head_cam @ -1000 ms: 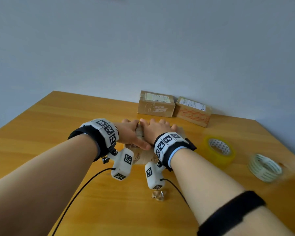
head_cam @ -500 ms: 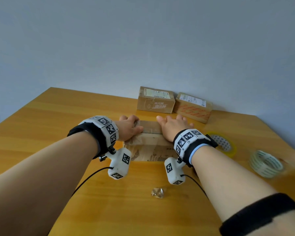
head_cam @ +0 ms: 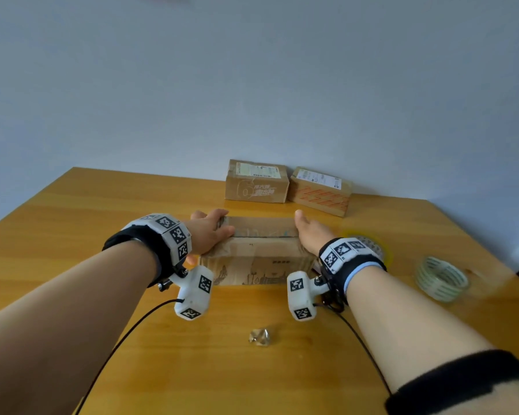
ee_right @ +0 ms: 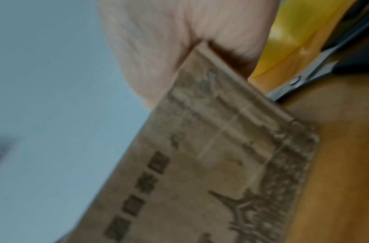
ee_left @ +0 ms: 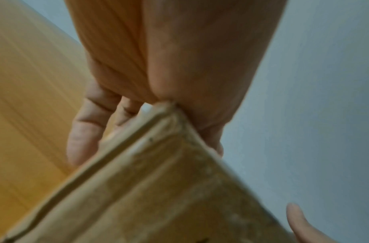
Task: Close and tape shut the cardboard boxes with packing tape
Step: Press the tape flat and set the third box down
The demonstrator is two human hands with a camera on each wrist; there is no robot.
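Observation:
A brown cardboard box (head_cam: pixel 261 256) with printed drawings lies closed on the wooden table (head_cam: pixel 87 223), a strip of tape along its top seam. My left hand (head_cam: pixel 212 232) presses on its left end, thumb on top and fingers (ee_left: pixel 83 131) running nearly straight down the side. Over the right end lies my right hand (head_cam: pixel 310 235), palm on the top edge and thumb pointing forward; its fingers are hidden behind the box. The left wrist view shows the box corner (ee_left: pixel 158 189) pushed into my palm. A yellow tape roll (head_cam: pixel 375 247) sits partly hidden behind my right wrist.
Two closed boxes (head_cam: pixel 256 182) (head_cam: pixel 319 191) stand at the back by the wall. A pale tape roll (head_cam: pixel 441 278) lies at the right. Near the front lies a crumpled scrap of tape (head_cam: pixel 259 336). Scissors (ee_right: pixel 300 80) rest right of the box.
Both hands have slid apart along the box top, from touching at the middle out to the two ends. The box has not moved.

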